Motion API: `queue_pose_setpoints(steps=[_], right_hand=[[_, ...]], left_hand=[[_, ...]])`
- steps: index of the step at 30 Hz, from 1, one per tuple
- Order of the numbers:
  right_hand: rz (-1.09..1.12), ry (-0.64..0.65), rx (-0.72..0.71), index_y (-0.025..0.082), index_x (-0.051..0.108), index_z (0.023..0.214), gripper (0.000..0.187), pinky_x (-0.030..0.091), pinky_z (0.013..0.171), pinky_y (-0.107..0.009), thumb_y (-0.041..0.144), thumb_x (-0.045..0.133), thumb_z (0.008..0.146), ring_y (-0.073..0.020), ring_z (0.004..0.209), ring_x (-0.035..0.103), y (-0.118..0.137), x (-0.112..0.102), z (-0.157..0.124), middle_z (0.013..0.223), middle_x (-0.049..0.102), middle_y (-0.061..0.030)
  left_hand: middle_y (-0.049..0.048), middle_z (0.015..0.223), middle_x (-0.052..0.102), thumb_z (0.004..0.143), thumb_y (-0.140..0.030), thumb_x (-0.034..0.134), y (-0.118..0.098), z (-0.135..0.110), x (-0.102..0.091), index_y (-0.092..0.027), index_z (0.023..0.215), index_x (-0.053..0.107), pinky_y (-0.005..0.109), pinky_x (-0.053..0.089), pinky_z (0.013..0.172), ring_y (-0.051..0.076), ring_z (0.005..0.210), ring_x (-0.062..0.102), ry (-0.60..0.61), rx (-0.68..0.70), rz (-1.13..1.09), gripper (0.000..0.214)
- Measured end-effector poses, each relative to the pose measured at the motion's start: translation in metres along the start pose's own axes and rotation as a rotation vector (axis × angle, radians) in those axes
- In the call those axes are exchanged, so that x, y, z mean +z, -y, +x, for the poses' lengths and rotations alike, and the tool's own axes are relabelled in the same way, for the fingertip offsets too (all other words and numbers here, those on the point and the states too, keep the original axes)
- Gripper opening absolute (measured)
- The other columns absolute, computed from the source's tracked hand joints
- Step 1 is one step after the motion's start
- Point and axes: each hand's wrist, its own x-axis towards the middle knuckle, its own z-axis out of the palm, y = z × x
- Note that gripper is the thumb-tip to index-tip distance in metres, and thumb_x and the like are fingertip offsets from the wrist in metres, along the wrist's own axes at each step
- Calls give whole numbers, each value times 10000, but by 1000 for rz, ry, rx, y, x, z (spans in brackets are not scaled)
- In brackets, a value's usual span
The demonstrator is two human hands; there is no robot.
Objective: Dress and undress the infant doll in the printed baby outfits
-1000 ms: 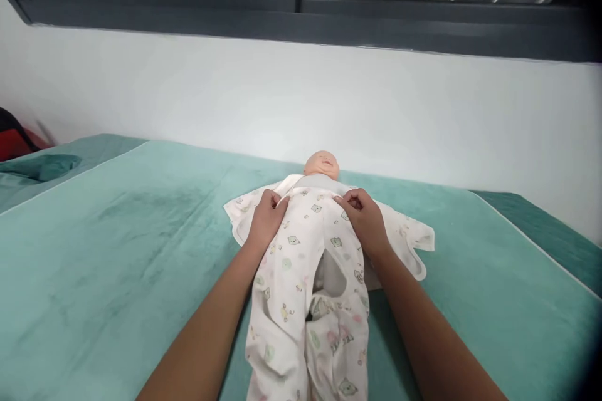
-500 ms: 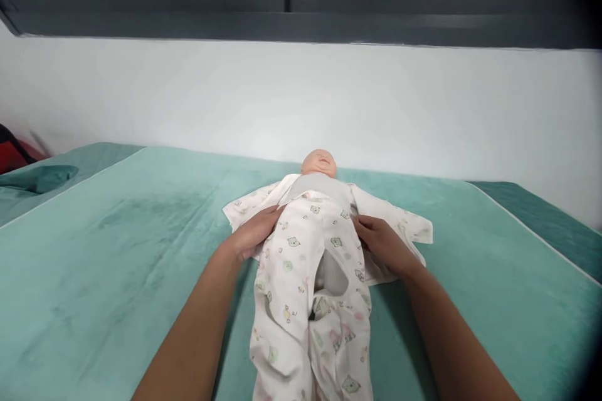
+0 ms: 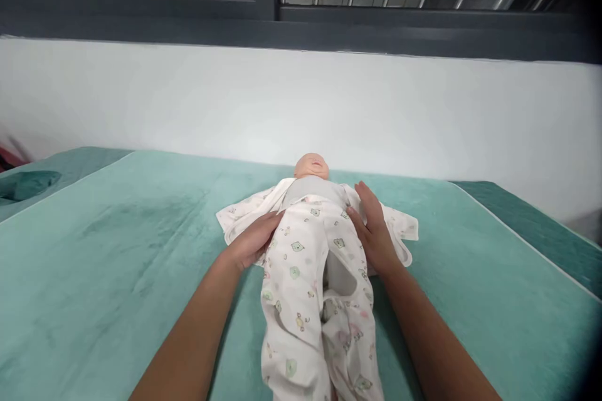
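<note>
A doll (image 3: 311,166) in printed trousers (image 3: 298,263) lies centrally on a green sheet (image 3: 117,250), between the left hand (image 3: 254,239), grip impossible to tell, and the right hand (image 3: 375,235), fingers loosely spread.

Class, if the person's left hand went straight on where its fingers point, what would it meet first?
Probably the white, animal-printed cloth trousers, near the waist; the left hand seems to touch their edge, though depth is unclear.
</note>
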Motion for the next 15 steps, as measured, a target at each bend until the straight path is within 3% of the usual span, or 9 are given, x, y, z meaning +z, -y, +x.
queue_pose_setpoints(steps=[4, 7, 10, 13, 15], right_hand=[[-280, -49, -120, 299, 138, 1589, 676, 134, 1165, -686, 455, 432, 1000, -345, 1535, -23, 2, -5, 3, 1677, 33, -99], [-367, -31, -119, 290, 113, 1593, 679, 101, 1145, -718, 451, 416, 1007, -358, 1531, -46, 1, -7, 5, 1676, 19, -117], [-359, -11, -80, 307, 110, 1592, 668, 107, 1128, -739, 451, 406, 1010, -366, 1530, -38, 0, -5, 4, 1676, 17, -114], [-313, 6, -52, 324, 115, 1590, 646, 138, 1141, -718, 441, 390, 1017, -355, 1531, -37, -1, -2, 3, 1679, 5, -92], [-297, 7, -54, 319, 120, 1590, 646, 148, 1160, -690, 437, 393, 1017, -344, 1533, -50, -1, -2, 3, 1680, -9, -82]], left_hand=[[53, 1003, 724, 821, -563, 641, -1, -4, -8, -240, 1136, 657, 333, 516, 819, 233, 962, 644, -55, -42, 90, 452], [24, 860, 678, 804, -609, 626, -2, -5, -14, -210, 977, 657, 288, 467, 669, 196, 788, 600, -133, -35, 279, 436], [-14, 785, 612, 836, -615, 576, -1, -1, -13, -216, 874, 601, 269, 389, 620, 161, 707, 520, -290, 97, 507, 402], [-9, 869, 618, 885, -541, 545, 1, 6, -7, -230, 933, 566, 283, 400, 705, 168, 777, 535, -413, 294, 646, 315], [-1, 894, 625, 895, -511, 541, 2, 9, -4, -232, 960, 563, 297, 402, 747, 178, 800, 544, -453, 353, 706, 287]])
